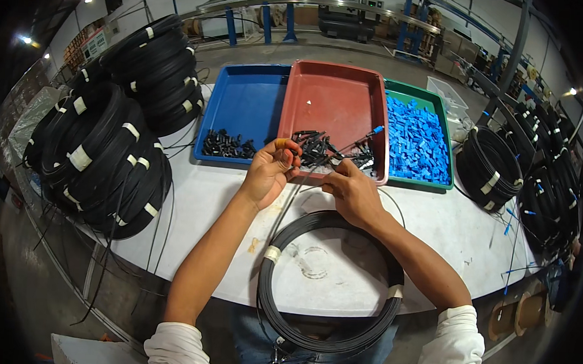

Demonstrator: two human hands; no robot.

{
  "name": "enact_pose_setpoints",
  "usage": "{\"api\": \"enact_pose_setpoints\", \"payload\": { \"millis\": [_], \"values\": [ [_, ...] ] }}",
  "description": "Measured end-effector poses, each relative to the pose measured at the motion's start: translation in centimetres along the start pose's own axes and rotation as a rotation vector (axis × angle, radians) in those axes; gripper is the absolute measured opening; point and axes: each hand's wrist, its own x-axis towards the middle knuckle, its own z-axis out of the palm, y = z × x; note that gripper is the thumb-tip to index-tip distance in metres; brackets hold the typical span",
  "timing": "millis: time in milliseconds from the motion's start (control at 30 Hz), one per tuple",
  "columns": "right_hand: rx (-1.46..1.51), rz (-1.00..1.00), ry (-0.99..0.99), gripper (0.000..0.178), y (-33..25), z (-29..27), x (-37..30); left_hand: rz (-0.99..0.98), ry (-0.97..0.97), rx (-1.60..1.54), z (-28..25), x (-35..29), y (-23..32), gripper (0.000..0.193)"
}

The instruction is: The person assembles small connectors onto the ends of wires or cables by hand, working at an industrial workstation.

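Both of my hands are raised over the front edge of the red tray (pixel 338 80). My left hand (pixel 269 176) is closed, fingertips curled together with orange-red marks on them; a small dark piece shows there, too small to name. To its right, my right hand (pixel 355 194) pinches a thin black cable (pixel 353 145) ending in a blue connector (pixel 377 130). Below my hands, a coil of black cable (pixel 265 288), bound with white tape, lies partly on the table and overhangs its front edge. Small black parts (pixel 312 147) lie in the red tray behind my fingers.
The blue tray (pixel 247 86) holds black parts (pixel 225 144); the green tray (pixel 441 183) holds many blue connector pieces (pixel 417 142). Stacked cable coils (pixel 104 154) crowd the white table's (pixel 461 235) left, with loose ends hanging. More coils (pixel 490 168) stand at the right.
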Motion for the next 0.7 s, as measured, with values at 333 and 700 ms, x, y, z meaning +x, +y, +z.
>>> {"api": "enact_pose_setpoints", "payload": {
  "millis": [333, 700],
  "values": [
    [0.171, 0.130, -0.068, 0.012, 1.7, -4.4, -3.0, 0.038, 0.060, 0.319, 3.4, -2.1, -4.0, 0.017],
    [0.328, -0.006, 0.113, 0.014, 3.1, -2.5, -4.3, 0.092, 0.017, 0.516, 4.1, -2.9, -4.7, 0.030]
  ]
}}
